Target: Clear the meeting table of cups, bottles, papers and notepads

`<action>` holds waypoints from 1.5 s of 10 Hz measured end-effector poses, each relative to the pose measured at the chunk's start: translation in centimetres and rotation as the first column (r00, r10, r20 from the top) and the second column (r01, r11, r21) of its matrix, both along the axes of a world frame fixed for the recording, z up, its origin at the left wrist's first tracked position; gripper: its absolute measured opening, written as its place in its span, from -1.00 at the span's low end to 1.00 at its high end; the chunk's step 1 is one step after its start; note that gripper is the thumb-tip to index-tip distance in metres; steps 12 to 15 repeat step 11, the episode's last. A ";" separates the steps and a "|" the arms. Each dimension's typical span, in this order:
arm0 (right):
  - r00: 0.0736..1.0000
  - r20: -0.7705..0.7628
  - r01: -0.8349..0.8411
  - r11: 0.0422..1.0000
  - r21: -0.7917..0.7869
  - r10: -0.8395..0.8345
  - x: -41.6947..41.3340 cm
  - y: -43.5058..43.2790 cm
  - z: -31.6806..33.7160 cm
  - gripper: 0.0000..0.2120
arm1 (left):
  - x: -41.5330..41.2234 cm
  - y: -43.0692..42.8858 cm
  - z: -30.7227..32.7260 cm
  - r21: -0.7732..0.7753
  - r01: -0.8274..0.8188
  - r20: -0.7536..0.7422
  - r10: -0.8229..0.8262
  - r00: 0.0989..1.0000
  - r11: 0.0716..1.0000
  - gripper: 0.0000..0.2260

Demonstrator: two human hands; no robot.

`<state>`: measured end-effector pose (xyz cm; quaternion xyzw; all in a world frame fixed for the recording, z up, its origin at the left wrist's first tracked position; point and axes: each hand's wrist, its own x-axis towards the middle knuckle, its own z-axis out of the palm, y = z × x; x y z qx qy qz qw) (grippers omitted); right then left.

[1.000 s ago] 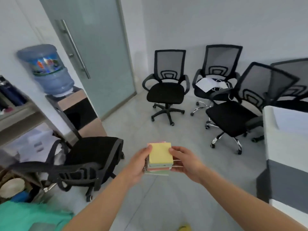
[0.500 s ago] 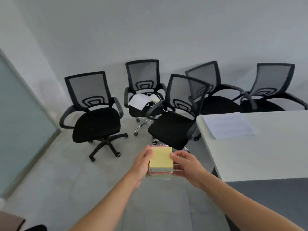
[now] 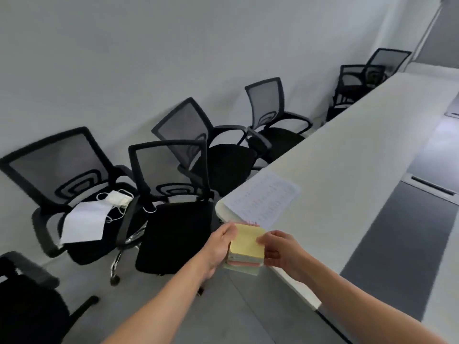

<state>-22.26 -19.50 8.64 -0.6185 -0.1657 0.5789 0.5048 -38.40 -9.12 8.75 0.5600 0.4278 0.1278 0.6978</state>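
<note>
Both hands on the stack of notepads point(image 3: 246, 247). Left hand point(image 3: 219, 247) grips its left side, right hand point(image 3: 280, 252) grips its right side, fingers curled round the edges. The stack is in the air at the near corner of the table point(image 3: 347, 170); I can't tell if it's over the top or just short of the edge.

Handling, my read: light, each pad fairly stiff, but they're separate pads (yellow on top, pink and green under), so layers can shear and slide. I squeeze from both sides and keep it level. The red spiral binding is on the side away from me, so I don't grab there.

Just beyond the stack, on the table's corner: one printed sheet of paper point(image 3: 263, 197), flat, close to the edge. Light and floppy, likely hard to pick off flat. I'd slide it to the edge and pinch a corner.

Left of the table: chairs point(image 3: 178, 232), one with a loose sheet point(image 3: 84, 224) and a white cable point(image 3: 116, 198) on its seat.
</note>
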 end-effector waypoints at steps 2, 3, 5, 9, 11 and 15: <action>0.961 -0.042 0.266 0.958 -0.106 -0.272 7.5 0.4 -4.1 -0.83 | 10.5 4.2 -3.8 -0.065 0.289 -0.097 -0.294 0.951 0.955 -0.52; 0.942 -0.056 0.322 0.938 -0.128 -0.331 11.0 1.1 -6.0 -0.71 | 14.6 5.8 -5.3 -0.081 0.355 -0.131 -0.363 0.923 0.931 -0.53; 0.892 -0.045 0.431 0.877 -0.213 -0.450 16.2 2.8 -10.3 -0.85 | 20.9 9.0 -7.9 -0.074 0.517 -0.281 -0.515 0.809 0.853 -0.58; 0.809 0.069 0.568 0.746 -0.349 -0.583 18.1 5.6 -16.3 -0.73 | 25.4 17.7 -14.0 0.170 0.982 -0.904 -0.383 0.189 0.082 -0.38; 0.817 0.448 0.561 0.684 -0.467 -0.364 17.8 6.0 -15.7 -0.70 | 25.8 18.5 -14.8 0.103 0.988 -0.942 -0.329 0.060 -0.114 -0.32; 0.817 0.448 0.561 0.684 -0.467 -0.364 17.8 6.0 -15.7 -0.70 | 25.8 18.5 -14.8 0.103 0.988 -0.942 -0.329 0.060 -0.114 -0.32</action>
